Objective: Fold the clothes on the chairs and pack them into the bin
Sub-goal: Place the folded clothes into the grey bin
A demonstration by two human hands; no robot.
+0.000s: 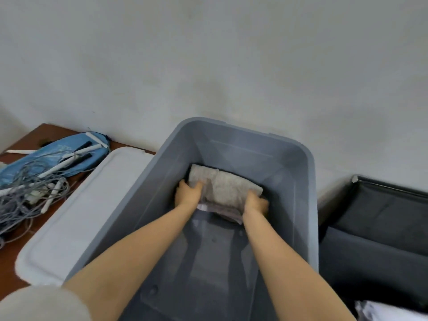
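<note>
hands lowering folded grey garment [228, 187] into bin [310, 181]
left hand [188, 193] and right hand [256, 203] each grip a near corner; garment's long axis spans between them, far end nearly at back wall

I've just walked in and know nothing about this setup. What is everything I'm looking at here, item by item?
Bin: one, grey plastic, open, in the middle against the wall.
Folded garment: one, light grey, inside the bin at its far end, on top of other folded cloth.
Lid: one, white, flat on the table left of the bin.
Table: one, reddish-brown wood, at left.
Blue bag: one, far left on the table.
Cables: a grey tangle with white plugs, on and beside the blue bag.
Dark seat: one, dark grey, right of the bin.
Left hand: grips the garment's left edge.
Right hand: grips its right edge.
</note>
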